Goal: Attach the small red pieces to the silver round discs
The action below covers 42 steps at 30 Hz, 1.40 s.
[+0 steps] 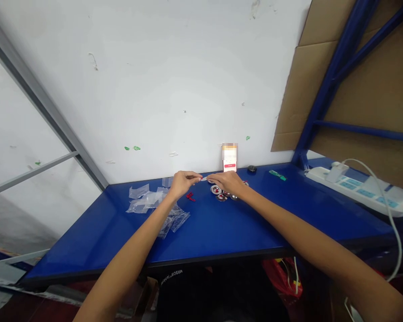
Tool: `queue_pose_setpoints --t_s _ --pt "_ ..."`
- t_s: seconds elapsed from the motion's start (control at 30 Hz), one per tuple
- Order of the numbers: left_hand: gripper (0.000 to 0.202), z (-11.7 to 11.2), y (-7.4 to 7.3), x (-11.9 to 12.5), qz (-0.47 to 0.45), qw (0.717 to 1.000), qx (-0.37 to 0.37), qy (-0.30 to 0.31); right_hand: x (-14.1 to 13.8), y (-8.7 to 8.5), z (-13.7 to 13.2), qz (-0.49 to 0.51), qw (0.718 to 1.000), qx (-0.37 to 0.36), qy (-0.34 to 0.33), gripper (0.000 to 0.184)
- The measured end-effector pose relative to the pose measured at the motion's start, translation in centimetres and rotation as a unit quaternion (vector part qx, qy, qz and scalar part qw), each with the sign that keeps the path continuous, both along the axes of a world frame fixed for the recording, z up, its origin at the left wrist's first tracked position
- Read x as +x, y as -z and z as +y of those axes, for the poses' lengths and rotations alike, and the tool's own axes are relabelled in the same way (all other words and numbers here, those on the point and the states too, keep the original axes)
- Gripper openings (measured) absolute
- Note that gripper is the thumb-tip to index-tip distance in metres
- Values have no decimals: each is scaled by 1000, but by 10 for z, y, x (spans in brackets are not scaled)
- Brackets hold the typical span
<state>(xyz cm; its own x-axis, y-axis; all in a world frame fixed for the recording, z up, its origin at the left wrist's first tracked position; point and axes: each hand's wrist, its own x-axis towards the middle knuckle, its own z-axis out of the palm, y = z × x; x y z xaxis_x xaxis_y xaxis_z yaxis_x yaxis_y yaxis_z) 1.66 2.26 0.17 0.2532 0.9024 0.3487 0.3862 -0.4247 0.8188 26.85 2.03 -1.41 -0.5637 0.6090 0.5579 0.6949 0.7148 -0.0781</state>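
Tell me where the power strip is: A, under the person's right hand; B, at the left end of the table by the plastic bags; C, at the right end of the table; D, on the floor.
C. The white power strip lies at the right end of the blue table.

Free room: glossy blue desk (221, 228), the stretch toward the body from both hands. Obstacles: crumpled clear plastic bags (147, 201) beside and under the left hand (184, 184); small red plastic piece (190, 197) just below that hand; loose cluster of round silver-and-red metal discs (220, 194) under the right hand (226, 182); long white power strip (356, 190), well right.
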Motion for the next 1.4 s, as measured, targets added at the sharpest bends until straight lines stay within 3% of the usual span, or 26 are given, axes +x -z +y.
queue_pose_setpoints --t_s 0.23,0.43,0.67,0.77,0.93,1.2,1.3,1.4 --pt "23 -7 -2 2 67 997 33 -2 -10 -2 -10 99 991 -88 -30 26" --pt "24 -13 -7 3 97 991 89 14 -16 6 -6 173 974 -114 -89 25" --pt "18 -17 -12 3 258 950 174 18 -15 10 -3 184 973 -118 -81 22" --pt "16 -20 -12 4 285 940 187 2 -15 8 -5 171 976 -116 -74 21" --pt "12 -23 -11 8 269 942 199 -31 -17 1 -12 145 982 -99 -63 21" --pt "14 -18 -10 7 212 968 137 7 -18 1 -13 146 982 -107 -63 20" --pt "17 -14 -7 6 155 983 93 25 -18 4 -10 206 962 -147 -103 26" --pt "25 -12 -2 9 34 999 6 33 -20 5 -8 299 927 -183 -128 33"
